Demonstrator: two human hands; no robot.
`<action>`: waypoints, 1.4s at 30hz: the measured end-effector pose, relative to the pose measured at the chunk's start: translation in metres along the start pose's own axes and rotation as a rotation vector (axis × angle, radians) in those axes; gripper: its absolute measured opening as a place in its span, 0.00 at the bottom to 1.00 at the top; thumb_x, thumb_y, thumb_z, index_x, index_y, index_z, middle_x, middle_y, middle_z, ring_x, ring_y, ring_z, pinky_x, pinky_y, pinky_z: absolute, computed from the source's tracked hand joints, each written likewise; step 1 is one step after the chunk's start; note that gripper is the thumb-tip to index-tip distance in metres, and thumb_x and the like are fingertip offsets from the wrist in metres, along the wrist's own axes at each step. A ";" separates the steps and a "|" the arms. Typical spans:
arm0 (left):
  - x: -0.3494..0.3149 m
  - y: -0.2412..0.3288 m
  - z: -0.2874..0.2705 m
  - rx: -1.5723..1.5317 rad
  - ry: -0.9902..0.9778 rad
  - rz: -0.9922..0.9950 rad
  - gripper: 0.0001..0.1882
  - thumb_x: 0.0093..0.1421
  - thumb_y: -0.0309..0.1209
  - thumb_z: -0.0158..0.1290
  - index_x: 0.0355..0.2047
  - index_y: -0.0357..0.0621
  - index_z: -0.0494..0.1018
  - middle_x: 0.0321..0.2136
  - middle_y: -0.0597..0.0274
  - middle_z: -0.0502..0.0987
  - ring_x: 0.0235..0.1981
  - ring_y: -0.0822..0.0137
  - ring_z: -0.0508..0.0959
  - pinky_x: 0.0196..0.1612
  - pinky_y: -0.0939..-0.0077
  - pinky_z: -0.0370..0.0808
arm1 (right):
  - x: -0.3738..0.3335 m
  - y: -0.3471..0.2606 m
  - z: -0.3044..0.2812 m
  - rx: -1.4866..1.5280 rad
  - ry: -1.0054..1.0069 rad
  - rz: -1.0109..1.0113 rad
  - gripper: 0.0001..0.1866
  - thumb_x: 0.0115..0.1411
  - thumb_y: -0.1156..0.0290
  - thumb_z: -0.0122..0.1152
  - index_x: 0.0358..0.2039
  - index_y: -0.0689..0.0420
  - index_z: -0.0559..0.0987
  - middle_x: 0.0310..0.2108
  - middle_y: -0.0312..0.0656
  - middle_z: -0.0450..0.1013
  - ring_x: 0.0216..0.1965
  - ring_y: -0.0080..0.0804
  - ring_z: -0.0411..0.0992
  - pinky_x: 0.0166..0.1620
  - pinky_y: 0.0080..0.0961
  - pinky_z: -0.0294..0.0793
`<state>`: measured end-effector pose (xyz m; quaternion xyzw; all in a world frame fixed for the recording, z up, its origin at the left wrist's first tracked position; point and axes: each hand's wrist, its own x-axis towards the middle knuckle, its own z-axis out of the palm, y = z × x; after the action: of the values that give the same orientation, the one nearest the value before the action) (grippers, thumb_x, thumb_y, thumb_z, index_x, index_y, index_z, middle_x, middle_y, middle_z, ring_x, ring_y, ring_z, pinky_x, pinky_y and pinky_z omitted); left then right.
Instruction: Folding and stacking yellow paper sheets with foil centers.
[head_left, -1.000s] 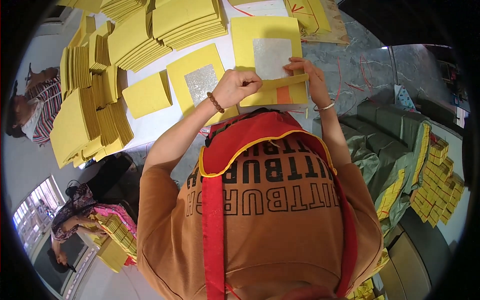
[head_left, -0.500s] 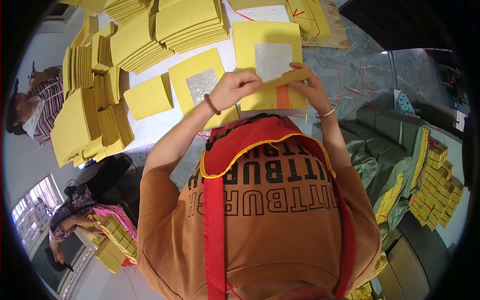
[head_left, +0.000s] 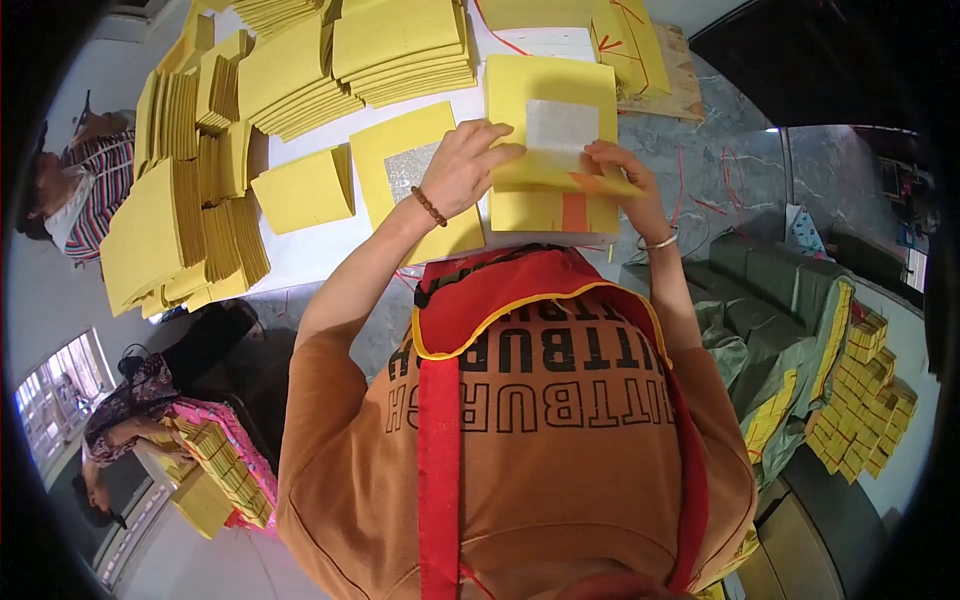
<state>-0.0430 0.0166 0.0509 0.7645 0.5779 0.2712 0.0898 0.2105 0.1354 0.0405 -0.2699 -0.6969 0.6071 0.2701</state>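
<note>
In front of me at the table's near edge lies a stack of yellow paper (head_left: pixel 550 85) with a silvery square and an orange-red stripe. Its near edge is lifted as a narrow folded flap. My right hand (head_left: pixel 630 185) pinches the right end of this yellow paper flap. At its left edge hovers my left hand (head_left: pixel 467 165), fingers apart, a beaded bracelet on the wrist. Whether its fingertips touch the paper I cannot tell. Partly under my left hand and wrist lies another yellow sheet with a silvery square (head_left: pixel 405 172).
A folded yellow paper (head_left: pixel 305 190) lies to the left. Beyond it stand several piles of folded yellow paper (head_left: pixel 400 45) on the white table (head_left: pixel 300 250). Wrapped dark green bundles (head_left: pixel 765 270) stand at my right. Two other people (head_left: pixel 95 195) are at the left.
The flap has tilted down toward the stack. My left hand has let go of its left end and spread its fingers; my right hand still holds the right end. The view has shifted slightly.
</note>
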 end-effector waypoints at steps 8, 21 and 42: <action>-0.002 0.000 0.005 0.048 0.085 0.020 0.27 0.40 0.18 0.48 0.44 0.53 0.71 0.47 0.62 0.68 0.47 0.57 0.65 0.46 0.65 0.65 | 0.012 -0.013 -0.003 -0.620 -0.070 -0.354 0.17 0.46 0.73 0.60 0.39 0.54 0.77 0.48 0.41 0.70 0.53 0.44 0.63 0.55 0.34 0.61; 0.028 0.015 -0.019 -0.335 0.293 -0.137 0.09 0.56 0.30 0.47 0.36 0.43 0.73 0.33 0.58 0.74 0.38 0.57 0.71 0.40 0.67 0.65 | 0.021 -0.024 -0.007 0.000 0.209 0.131 0.08 0.55 0.73 0.56 0.35 0.59 0.77 0.35 0.37 0.74 0.38 0.25 0.71 0.41 0.22 0.68; 0.012 0.016 0.020 -0.731 0.156 -0.953 0.12 0.55 0.35 0.53 0.25 0.38 0.67 0.11 0.62 0.65 0.14 0.71 0.65 0.19 0.74 0.62 | -0.003 -0.017 0.028 -0.154 0.398 0.189 0.21 0.52 0.73 0.59 0.49 0.60 0.71 0.40 0.41 0.73 0.33 0.19 0.69 0.34 0.17 0.68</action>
<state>-0.0166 0.0265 0.0453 0.3190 0.7310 0.4372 0.4156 0.1919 0.1115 0.0538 -0.4681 -0.6457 0.5096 0.3229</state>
